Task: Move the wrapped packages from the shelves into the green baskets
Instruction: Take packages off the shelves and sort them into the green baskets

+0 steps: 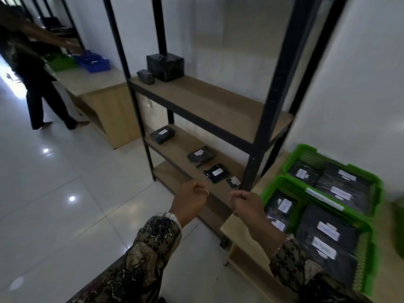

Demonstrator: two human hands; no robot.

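A black metal shelf rack [277,84] with wooden boards stands ahead. On its upper board sit a large black wrapped box [165,66] and a small wrapped package [145,76]. The lower board holds several flat black packages with white labels, such as one at the left [162,134], one in the middle [200,155] and one further right [216,172]. Two green baskets, near [282,184] and far [306,150], stand at the right, both holding wrapped packages. My left hand [192,199] and my right hand [248,203] hover in front of the lower board, fingers curled, holding nothing.
The baskets rest on a low wooden bench [244,239]. At the far left another person [32,68] reaches over a wooden counter [96,82] with a green [62,62] and a blue basket [95,62]. A glossy white tiled floor [54,182] spreads left.
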